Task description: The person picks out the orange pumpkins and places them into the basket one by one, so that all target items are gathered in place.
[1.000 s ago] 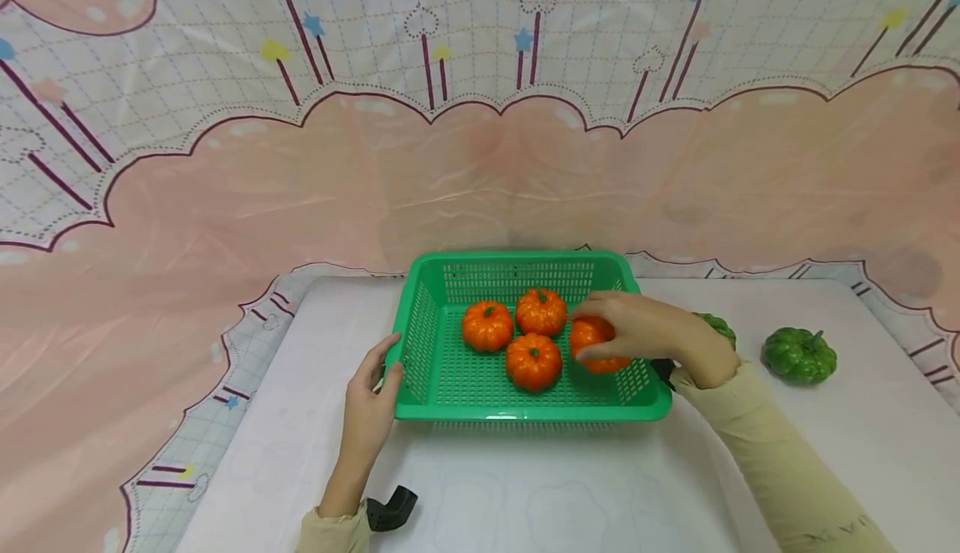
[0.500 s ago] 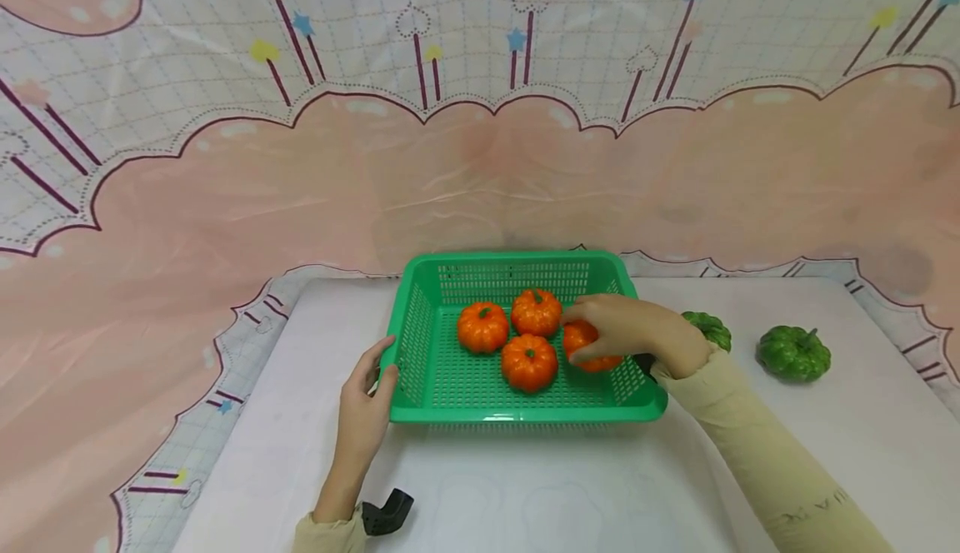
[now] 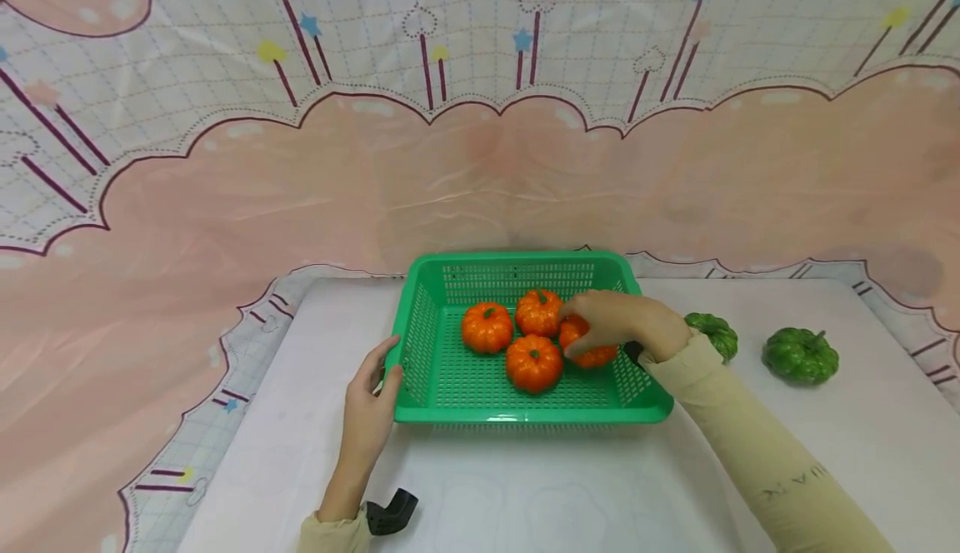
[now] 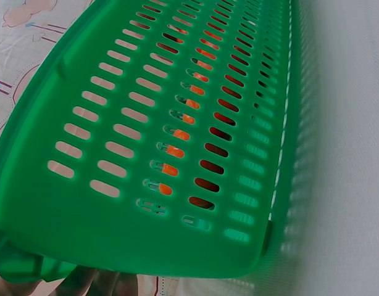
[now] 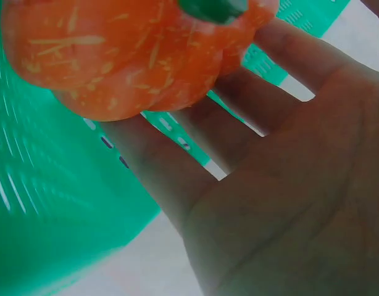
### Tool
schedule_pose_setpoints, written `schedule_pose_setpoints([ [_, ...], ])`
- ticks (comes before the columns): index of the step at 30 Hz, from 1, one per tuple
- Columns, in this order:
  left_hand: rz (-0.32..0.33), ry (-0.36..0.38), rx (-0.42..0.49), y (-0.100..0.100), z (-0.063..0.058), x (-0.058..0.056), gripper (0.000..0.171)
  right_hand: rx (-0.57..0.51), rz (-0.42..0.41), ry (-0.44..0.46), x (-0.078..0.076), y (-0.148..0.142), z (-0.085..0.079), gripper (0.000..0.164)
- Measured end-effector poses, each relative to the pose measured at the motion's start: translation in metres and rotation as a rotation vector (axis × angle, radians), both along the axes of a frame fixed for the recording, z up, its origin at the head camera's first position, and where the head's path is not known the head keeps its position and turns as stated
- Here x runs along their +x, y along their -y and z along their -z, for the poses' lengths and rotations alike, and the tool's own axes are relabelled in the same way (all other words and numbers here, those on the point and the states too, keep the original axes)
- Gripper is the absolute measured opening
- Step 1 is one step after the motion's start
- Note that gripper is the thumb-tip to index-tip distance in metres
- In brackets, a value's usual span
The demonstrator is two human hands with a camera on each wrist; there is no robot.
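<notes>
A green plastic basket [image 3: 525, 414] with slotted walls stands on the table. My left hand [image 3: 370, 403] grips its left rim, thumb on the near side; the left wrist view has only some fingers [image 4: 103, 283] at the bottom edge. Inside the basket, my right hand [image 3: 626, 320] holds an orange pumpkin [image 5: 128, 55] with a green stem, its fingers reaching round the far side. The hand covers part of that pumpkin. Three other orange pumpkins lie left of it: one at left [image 3: 487, 327], one at the back [image 3: 539, 313], one in front [image 3: 534, 364].
Two green pumpkins lie on the white table [image 3: 525, 486] right of the basket: one [image 3: 715, 335] partly behind my right wrist, the other [image 3: 801, 356] farther right. A patterned pink cloth [image 3: 480, 178] hangs behind the table.
My right hand has shifted a little to the left with the orange pumpkin, which now sits closer to the other pumpkins. The left hand stays on the rim.
</notes>
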State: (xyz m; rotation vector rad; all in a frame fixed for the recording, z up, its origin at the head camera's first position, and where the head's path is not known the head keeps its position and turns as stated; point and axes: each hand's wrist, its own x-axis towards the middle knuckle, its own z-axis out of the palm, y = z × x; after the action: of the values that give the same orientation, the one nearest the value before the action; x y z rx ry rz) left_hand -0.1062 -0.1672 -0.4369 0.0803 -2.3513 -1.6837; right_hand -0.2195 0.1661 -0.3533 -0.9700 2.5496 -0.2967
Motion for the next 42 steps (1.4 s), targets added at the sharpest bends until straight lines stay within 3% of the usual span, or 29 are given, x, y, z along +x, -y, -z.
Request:
schedule_pose_setpoints([
  [27,0.016,-0.023,0.003,0.001,-0.004,0.002,0.040,0.068,0.105,0.118,-0.011,0.000,0.014,0.058],
  [42,0.019,-0.026,0.003,0.001,-0.002,0.002,0.040,0.066,0.099,0.125,-0.013,0.001,0.018,0.059],
])
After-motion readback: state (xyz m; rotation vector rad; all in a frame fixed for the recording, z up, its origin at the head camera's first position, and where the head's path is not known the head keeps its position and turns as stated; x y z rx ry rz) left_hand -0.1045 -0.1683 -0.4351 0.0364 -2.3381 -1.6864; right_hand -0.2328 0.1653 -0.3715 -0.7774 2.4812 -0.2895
